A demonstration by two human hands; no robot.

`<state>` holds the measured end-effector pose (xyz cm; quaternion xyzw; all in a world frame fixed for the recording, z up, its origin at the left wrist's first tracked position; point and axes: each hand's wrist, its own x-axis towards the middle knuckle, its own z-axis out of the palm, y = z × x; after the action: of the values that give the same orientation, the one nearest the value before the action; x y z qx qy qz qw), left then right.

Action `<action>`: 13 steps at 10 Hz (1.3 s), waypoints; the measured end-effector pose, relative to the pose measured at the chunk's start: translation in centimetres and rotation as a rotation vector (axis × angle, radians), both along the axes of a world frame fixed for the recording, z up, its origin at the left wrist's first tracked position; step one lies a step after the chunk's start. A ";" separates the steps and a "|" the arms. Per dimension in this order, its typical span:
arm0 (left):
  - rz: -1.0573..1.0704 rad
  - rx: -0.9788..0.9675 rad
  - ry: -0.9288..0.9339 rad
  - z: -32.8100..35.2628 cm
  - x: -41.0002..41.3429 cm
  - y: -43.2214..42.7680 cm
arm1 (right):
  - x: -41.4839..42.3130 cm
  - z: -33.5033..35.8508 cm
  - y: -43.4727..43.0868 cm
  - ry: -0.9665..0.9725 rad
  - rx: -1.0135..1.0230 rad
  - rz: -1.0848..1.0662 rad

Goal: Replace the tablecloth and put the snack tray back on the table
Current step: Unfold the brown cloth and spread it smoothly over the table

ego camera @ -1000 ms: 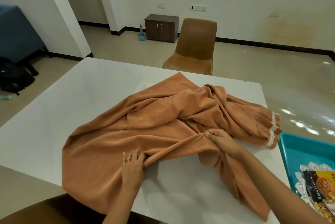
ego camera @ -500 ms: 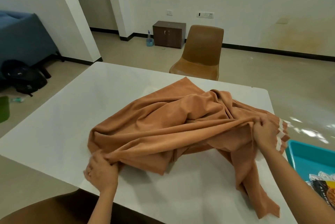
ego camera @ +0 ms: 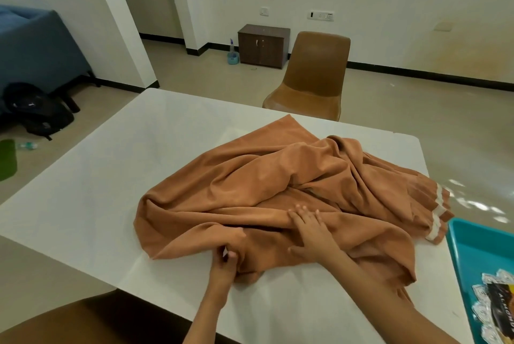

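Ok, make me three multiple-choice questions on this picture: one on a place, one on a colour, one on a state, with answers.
1. Where is the tray relative to the cloth?
A. left of it
B. right of it
C. on top of it

2. What colour is the cloth?
A. blue
B. green
C. orange-brown

3. How does the right hand lie?
A. flat on the cloth, fingers straight
B. gripping the tray
C. raised in the air

Answers:
1 B: the tray sits at the view's right edge, past the cloth.
2 C: its folds are orange-brown.
3 A: its palm rests on a fold, while the left hand pinches the near edge.
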<state>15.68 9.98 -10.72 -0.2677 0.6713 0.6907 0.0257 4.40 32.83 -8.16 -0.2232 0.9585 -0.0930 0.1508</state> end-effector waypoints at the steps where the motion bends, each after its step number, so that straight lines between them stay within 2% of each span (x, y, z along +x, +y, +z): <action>1: -0.174 -0.077 0.008 -0.6 -0.3 1.1 | -0.5 -1.2 -0.8 0.063 0.038 -0.055; 2: -0.091 0.047 0.041 -1.0 -0.5 0.9 | -2.2 -0.4 -0.2 0.040 -0.069 -0.232; 3: -0.019 0.068 0.046 -1.0 -0.7 0.1 | -3.6 1.2 1.3 0.074 -0.192 -0.358; 4: 0.113 -0.274 0.014 -0.3 -0.6 -3.8 | -5.9 4.2 5.6 0.231 -0.331 -0.504; 5: 0.084 -0.806 -0.010 0.6 -0.5 -8.5 | -7.0 6.1 9.5 0.302 -0.425 -0.675; 6: 0.082 -1.186 -0.041 2.8 -0.7 -15.2 | -6.8 8.7 15.2 0.376 -0.320 -1.000; 7: 0.097 -1.463 0.006 3.8 -1.2 -18.0 | -5.7 9.0 17.7 0.340 -0.212 -1.056; 8: -0.039 -1.688 0.112 5.4 -2.7 -20.1 | -4.8 7.9 18.0 0.150 -0.027 -0.909; 9: -0.394 -1.525 0.013 6.0 -3.4 -21.1 | -4.7 8.0 16.6 -0.120 0.258 -0.759; 10: -1.038 -0.871 -0.651 7.0 -4.0 -21.4 | -5.1 9.3 10.9 -0.144 0.171 -0.647; 11: -0.971 -0.767 -0.624 6.9 -4.8 -20.7 | -6.8 8.7 8.2 0.133 -0.074 -0.440; 12: -0.364 -0.804 -0.186 5.4 -6.8 -17.5 | -8.7 6.3 -0.2 0.198 -0.292 -0.274; 13: -0.175 -0.698 -0.058 4.3 -8.9 -14.4 | -9.2 4.2 -3.5 0.023 -0.099 -0.309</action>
<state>6.78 -4.41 -6.44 -0.2212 0.8861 0.4071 0.0107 -4.82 29.34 -3.92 -0.0813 0.9773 -0.1598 0.1128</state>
